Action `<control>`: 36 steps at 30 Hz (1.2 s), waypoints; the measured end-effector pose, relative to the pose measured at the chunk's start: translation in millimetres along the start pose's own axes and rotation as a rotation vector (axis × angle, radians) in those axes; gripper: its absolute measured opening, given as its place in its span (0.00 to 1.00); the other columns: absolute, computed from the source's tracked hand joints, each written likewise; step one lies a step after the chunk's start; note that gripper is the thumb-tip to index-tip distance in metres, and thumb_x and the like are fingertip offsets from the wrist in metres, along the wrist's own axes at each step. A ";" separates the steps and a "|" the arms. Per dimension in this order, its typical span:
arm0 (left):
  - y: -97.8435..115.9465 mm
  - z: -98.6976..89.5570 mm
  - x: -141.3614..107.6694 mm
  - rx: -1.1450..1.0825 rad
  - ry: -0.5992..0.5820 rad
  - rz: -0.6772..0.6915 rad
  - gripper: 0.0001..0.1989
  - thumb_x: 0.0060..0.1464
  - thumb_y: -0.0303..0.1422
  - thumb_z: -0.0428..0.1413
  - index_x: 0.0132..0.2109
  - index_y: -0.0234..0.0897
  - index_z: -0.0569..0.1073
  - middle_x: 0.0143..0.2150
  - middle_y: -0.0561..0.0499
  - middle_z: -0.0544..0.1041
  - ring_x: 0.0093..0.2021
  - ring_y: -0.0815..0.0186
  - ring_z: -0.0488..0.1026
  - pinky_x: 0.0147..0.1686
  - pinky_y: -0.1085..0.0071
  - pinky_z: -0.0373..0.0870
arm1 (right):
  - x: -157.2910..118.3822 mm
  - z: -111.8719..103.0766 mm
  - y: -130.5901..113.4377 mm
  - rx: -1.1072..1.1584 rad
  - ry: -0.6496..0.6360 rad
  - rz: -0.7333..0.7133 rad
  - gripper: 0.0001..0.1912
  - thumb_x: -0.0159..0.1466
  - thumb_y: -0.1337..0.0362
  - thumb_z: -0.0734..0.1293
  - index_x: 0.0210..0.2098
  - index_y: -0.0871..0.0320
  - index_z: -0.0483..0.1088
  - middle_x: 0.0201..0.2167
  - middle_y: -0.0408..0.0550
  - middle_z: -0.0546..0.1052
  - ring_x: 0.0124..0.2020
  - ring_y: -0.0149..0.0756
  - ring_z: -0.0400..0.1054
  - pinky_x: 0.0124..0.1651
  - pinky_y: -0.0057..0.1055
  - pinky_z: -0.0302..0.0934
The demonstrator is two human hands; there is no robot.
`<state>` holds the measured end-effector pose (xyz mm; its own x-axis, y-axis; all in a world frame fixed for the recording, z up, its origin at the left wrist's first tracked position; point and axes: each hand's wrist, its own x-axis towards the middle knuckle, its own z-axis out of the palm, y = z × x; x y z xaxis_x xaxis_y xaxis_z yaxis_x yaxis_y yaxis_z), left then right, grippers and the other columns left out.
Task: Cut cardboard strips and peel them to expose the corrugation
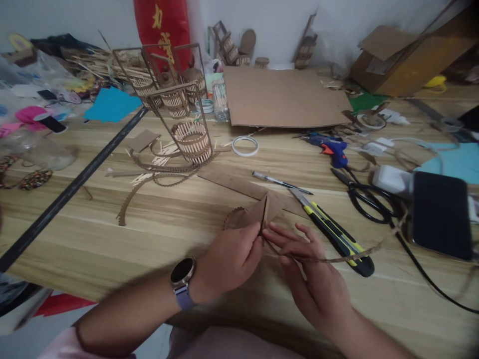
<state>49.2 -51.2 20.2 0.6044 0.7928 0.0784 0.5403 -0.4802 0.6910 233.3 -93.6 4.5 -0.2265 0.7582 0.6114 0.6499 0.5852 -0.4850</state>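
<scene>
My left hand (234, 257), a watch on its wrist, pinches a small folded or upright piece of brown cardboard (266, 207) near the table's front edge. Close beside it, my right hand (314, 276) has a long thin brown cardboard strip (339, 260) between thumb and fingers. That strip trails off to the right, over the handle of a yellow and black utility knife (335, 229). Where the strip meets the cardboard is partly hidden by my fingers. Behind the hands lie a pen (280, 182) and a flat cardboard strip (232, 183).
Small slatted wooden buckets (192, 142) with tall handles stand back left, among curled strips. A blue glue gun (337, 149), black scissors (370, 202) and a phone (441, 214) lie right. A tape roll (245, 145) sits before a large cardboard sheet (284, 97).
</scene>
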 end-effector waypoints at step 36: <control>-0.7 -3.0 2.9 0.173 -0.048 -0.057 0.17 0.67 0.29 0.43 0.56 0.33 0.72 0.42 0.42 0.83 0.39 0.53 0.81 0.36 0.61 0.72 | -0.1 -0.1 -1.0 0.073 -0.069 0.059 0.07 0.74 0.67 0.56 0.44 0.48 0.61 0.45 0.46 0.86 0.56 0.43 0.77 0.63 0.53 0.67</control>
<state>48.8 -47.4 22.1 0.5950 0.8037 0.0057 0.6647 -0.4960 0.5587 232.6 -94.3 5.0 -0.2404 0.8088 0.5367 0.6095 0.5561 -0.5650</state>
